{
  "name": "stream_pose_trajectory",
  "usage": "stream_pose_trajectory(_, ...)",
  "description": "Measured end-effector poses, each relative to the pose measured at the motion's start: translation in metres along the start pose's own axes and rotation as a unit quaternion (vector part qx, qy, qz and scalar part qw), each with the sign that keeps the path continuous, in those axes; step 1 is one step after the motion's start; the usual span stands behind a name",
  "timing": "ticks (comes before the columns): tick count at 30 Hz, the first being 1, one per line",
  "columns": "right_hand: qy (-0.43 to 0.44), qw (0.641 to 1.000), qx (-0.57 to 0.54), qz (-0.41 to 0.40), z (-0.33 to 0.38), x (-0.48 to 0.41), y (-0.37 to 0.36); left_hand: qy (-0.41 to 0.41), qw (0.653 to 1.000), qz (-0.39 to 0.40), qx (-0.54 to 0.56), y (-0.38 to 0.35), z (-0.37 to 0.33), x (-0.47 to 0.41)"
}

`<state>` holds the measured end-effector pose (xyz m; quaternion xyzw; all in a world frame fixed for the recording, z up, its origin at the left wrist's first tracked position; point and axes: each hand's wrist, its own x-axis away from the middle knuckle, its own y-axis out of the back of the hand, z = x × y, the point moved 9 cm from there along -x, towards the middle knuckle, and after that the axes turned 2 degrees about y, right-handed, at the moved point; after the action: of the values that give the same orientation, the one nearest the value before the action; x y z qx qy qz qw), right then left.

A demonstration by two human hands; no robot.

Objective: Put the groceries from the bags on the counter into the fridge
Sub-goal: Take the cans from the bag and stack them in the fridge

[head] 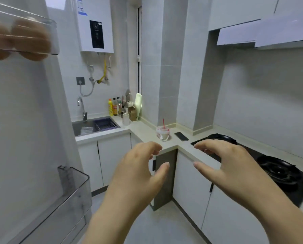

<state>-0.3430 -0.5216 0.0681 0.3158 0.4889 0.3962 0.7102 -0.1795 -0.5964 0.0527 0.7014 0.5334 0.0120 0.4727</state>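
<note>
The open fridge door (24, 120) fills the left side, seen from its inner face. Its top shelf (24, 23) holds brown eggs (31, 41), and a clear lower bin (75, 187) holds nothing I can see. A white plastic bag (163, 132) with a cup and red straw in it sits on the counter (147, 131) in the corner. My left hand (138, 173) and my right hand (230, 164) are raised in front of me, fingers curled and apart, both holding nothing, well short of the bag.
A dark phone (181, 136) lies right of the bag. A black gas hob (270, 166) takes up the counter at right. The sink (94, 126) with a dish rack, bottles (114, 106) and a cutting board (138, 104) are at the back. White cabinets (191, 184) stand below.
</note>
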Motion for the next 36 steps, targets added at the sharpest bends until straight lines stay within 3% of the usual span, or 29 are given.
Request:
stream_pose_trajectory(8, -0.175, 0.983, 0.027, -0.044, -0.049, 0.048, 0.010, -0.098, 0.985, 0.105, 0.091, -0.068, -0.021, -0.022)
stream_pose_trajectory(18, -0.331, 0.938, 0.054, -0.093, -0.137, 0.131, 0.053, -0.180, 0.945, 0.214, 0.171, -0.171, -0.107, -0.021)
stream_pose_trajectory(27, -0.394, 0.908, 0.045, -0.135, -0.244, 0.180, 0.108, -0.207, 0.925, 0.249, 0.202, -0.264, -0.211, -0.026)
stream_pose_trajectory(36, -0.422, 0.897, 0.022, -0.131, -0.342, 0.201, 0.123, -0.201, 0.915, 0.287, 0.202, -0.352, -0.268, -0.033)
